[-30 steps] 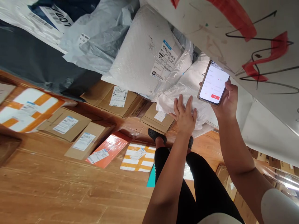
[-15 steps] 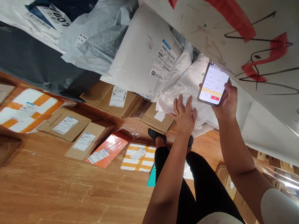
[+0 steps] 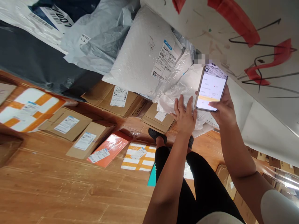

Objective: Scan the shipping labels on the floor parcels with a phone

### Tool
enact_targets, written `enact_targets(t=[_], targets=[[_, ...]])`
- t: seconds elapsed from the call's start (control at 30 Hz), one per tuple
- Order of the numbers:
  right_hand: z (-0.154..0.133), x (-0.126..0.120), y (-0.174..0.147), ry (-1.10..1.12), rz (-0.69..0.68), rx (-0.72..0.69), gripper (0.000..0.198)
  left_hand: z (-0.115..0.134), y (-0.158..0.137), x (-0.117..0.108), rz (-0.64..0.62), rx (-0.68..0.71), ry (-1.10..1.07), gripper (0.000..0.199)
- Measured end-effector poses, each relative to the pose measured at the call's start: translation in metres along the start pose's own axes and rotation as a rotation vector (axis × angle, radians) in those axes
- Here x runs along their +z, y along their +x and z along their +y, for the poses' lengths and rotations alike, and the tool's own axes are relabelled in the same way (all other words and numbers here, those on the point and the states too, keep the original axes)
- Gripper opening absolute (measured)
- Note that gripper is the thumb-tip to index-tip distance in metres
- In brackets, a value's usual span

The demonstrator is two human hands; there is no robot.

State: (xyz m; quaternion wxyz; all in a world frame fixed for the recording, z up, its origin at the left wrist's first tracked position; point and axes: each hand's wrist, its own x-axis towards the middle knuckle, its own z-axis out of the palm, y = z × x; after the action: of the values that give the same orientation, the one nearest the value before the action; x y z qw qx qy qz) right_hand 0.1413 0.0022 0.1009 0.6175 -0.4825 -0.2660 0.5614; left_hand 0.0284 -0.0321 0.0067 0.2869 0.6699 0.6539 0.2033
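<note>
Honestly, from my remote post I'd judge the dark-edged, rectangular phone (image 3: 209, 90) could slip, because its lit, pale front takes the thumb while only the other fingers of my right hand (image 3: 226, 109) curl behind it. Directly beneath my left hand's (image 3: 186, 119) spread fingers, the glossy white plastic parcel (image 3: 164, 102) looks crinkled.

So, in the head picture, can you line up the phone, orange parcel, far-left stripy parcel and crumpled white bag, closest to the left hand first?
1. Crumpled white bag: touching, under the left hand.
2. Phone: to its right, in the right hand.
3. Orange parcel: on the floor, to the left.
4. Stripy parcel: much farther left.
</note>
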Motion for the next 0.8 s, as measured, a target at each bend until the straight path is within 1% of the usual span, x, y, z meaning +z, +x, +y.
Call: enact_targets(t=[0.17,0.3,0.4,0.57,0.8], targets=[[0.003,-0.001,-0.018,-0.028,-0.064,0.079,0.071,-0.001,0.0,0.001,-0.029,-0.014,-0.023,0.059],[0.006,-0.002,-0.029,-0.014,-0.11,0.159,0.07,-0.001,0.001,-0.001,-0.062,-0.06,-0.045,0.061],[0.008,-0.002,-0.035,-0.008,-0.122,0.19,0.069,0.0,0.002,-0.003,-0.096,-0.074,-0.019,0.062],[0.012,-0.007,-0.04,-0.016,-0.109,0.227,0.075,0.001,0.002,-0.005,-0.129,-0.087,0.018,0.063],[0.017,-0.016,-0.039,0.0,-0.055,0.227,0.075,-0.001,0.003,-0.002,-0.109,-0.067,0.035,0.059]])
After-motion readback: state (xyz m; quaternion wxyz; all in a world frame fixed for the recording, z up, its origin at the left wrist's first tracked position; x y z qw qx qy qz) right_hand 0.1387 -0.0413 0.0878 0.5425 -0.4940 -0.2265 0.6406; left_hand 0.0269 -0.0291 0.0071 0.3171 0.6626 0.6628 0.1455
